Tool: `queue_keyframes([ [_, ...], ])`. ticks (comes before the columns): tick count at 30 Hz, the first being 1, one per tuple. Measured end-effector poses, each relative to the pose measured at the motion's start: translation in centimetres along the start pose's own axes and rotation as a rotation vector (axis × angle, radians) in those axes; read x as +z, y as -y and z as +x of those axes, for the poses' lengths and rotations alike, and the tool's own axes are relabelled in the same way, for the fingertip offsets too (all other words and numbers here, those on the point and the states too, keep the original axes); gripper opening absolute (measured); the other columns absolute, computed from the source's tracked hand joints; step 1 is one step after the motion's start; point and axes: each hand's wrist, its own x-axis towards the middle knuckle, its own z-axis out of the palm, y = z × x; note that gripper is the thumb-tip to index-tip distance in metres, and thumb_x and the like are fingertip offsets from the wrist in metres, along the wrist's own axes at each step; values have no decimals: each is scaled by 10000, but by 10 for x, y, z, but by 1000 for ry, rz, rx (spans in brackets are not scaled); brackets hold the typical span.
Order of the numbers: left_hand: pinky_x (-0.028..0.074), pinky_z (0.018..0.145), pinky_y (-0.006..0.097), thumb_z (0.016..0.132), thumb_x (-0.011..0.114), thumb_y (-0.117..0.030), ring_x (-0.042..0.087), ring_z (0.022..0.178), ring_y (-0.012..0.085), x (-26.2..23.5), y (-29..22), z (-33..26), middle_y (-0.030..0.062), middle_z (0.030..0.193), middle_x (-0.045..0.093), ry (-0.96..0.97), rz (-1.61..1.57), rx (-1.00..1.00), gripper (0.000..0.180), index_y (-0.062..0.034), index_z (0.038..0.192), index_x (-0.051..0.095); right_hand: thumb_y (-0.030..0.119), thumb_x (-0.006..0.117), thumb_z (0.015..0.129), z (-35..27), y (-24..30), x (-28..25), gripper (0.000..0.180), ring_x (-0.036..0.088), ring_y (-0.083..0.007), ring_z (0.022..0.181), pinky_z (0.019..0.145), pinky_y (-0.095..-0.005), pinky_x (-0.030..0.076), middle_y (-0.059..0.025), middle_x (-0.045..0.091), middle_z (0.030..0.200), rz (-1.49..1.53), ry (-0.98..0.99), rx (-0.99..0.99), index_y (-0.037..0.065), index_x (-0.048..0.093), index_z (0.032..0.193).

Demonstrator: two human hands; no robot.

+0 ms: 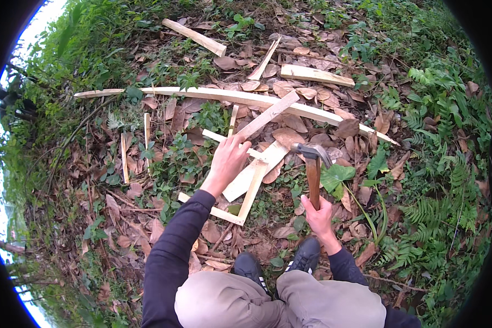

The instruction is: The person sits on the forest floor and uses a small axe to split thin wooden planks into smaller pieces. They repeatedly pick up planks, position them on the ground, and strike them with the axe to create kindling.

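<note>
Head view: right hand [318, 212] wrapped tight round the wooden handle of a hammer [312, 164], steel head up, just above the fist. Left hand [227, 161] out flat, fingers spread, pressing down on a pale wood frame [250, 180] lying on dead leaves; nothing gripped, just palm on top. Hammer head hangs right of that hand, near the frame's upper plank, not touching afaict. Long thin board [240, 97] lies beyond both hands, w/ loose offcuts past it. Black shoes [279, 262] below the grip, ferns [448, 180] off right.
</note>
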Motion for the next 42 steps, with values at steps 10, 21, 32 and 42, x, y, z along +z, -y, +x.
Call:
queue_keyframes([
  [10,519,766,461,851,728,-290,614,918,390,96,-89,-91,207,1039,534,237,-286,-605,459,9,1095,481,166,732,925,-7,1,-39,274,394,-68,596,527,-290,338,17,475,633,-212,-25,-94,-19,610,764],
  [21,510,694,510,931,662,-314,620,883,416,80,-106,-70,199,1090,496,71,-358,-824,481,3,1205,425,226,721,947,-2,-24,-24,338,399,-54,611,524,-294,341,22,480,625,-77,-14,90,-17,590,752],
  [32,440,798,464,910,665,-422,496,983,324,88,-95,-67,135,1002,502,-18,33,-773,425,-38,1058,559,410,561,1031,36,-31,9,457,553,-197,517,528,-394,419,-110,551,577,-406,157,71,-2,550,833],
  [42,361,799,477,1007,499,-351,493,959,313,135,-63,-53,119,979,524,-108,-83,-843,287,-81,980,589,278,619,1007,86,-11,35,339,544,-325,490,490,-419,402,-181,513,557,-558,279,-236,-9,510,865],
])
